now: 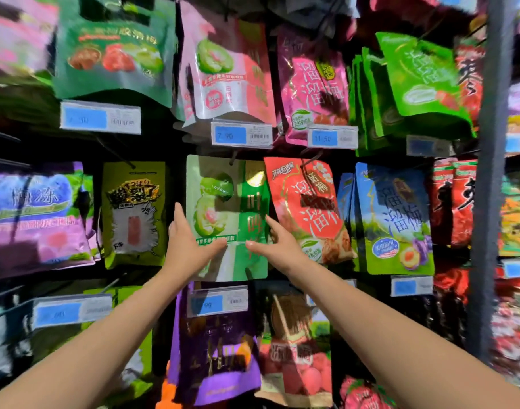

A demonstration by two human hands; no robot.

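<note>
A green and white snack pouch with green plums printed on it hangs from a peg in the middle row of a store rack. My left hand reaches to its left edge, fingers straight, thumb lying across the pouch's lower front. My right hand reaches to its right edge, fingers straight, thumb pointing left over the pouch. Both hands look to be touching the pouch; neither is curled round it.
Beside it hang a yellow-green pouch on the left and a red pouch on the right. More pouches fill the rows above and below, with blue price tags on the peg ends. A grey upright post stands at the right.
</note>
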